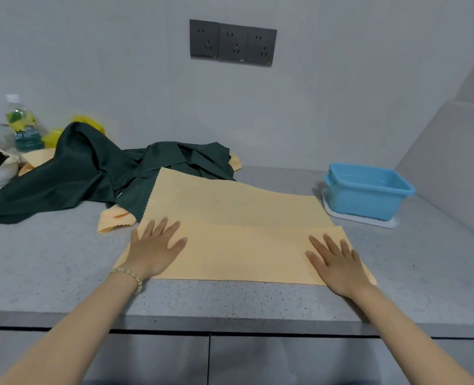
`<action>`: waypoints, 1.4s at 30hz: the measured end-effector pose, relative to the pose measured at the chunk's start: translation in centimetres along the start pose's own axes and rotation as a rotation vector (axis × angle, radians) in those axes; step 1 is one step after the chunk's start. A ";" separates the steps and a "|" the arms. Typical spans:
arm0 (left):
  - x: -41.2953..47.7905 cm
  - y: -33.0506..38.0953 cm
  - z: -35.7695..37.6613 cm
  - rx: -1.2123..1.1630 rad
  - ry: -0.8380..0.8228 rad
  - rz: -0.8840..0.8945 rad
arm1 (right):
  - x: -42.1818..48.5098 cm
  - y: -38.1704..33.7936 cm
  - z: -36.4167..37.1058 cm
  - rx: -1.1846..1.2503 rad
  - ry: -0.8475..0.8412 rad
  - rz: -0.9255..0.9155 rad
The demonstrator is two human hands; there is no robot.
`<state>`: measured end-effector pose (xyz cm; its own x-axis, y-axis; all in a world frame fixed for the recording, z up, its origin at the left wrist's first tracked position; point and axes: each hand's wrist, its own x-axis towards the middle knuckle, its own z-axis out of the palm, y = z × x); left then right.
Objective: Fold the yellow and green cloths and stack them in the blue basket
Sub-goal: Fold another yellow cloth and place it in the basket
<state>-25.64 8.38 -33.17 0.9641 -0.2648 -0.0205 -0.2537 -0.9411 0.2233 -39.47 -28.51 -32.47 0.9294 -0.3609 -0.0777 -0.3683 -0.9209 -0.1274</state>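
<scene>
The yellow cloth [230,212] is laid flat across the middle of the frame on the speckled grey counter [50,259], and it is pinned at both near corners. The left hand [155,248] is pressed flat at the lower left of the sheet and the right hand [338,262] at the lower right. On each, the fingers are straight and spread, with nothing pinched or curled round. A near band of the cloth appears to be doubled over, with a straight edge running between the two hands, so a first fold is judged to be under way.

The fabric is read as thin, soft and very light, with a matte nap and a zigzag-cut edge down its left side. Little grip would be offered by the smooth stone beneath, so sliding is to be expected unless it is held down. The corners are judged the best places to be pinched for the next fold.

The green cloth [91,168], darker and faintly glossy, is heaped in loose creases at centre left, with more yellow fabric [115,219] caught beneath it. It is likely to be slippery and floppy when lifted. The blue basket [369,190], rigid moulded plastic and rectangular, is seen empty at the right of the frame, set on a white tray [388,223]
</scene>
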 end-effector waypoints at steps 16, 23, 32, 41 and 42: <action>12.4 5.6 -6.0 0.156 0.055 0.222 | 16.8 -5.6 -6.1 0.108 -0.001 -0.298; 18.0 3.4 -6.1 0.276 0.111 0.204 | 23.6 -4.0 -5.2 -0.094 -0.159 -0.202; 17.1 2.7 -8.1 0.209 0.327 0.344 | 21.6 -2.9 -6.6 -0.211 0.154 -0.333; 8.0 0.4 -10.5 0.250 0.683 0.807 | 9.2 -0.4 -9.5 -0.443 0.378 -0.558; 7.0 0.1 -10.3 0.239 0.679 0.845 | 7.8 -0.1 -9.6 -0.421 0.429 -0.632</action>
<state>-18.08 8.55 -23.21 0.2975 -0.7393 0.6041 -0.7881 -0.5473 -0.2816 -32.00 -32.67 -23.59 0.9169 0.2901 0.2740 0.1814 -0.9146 0.3614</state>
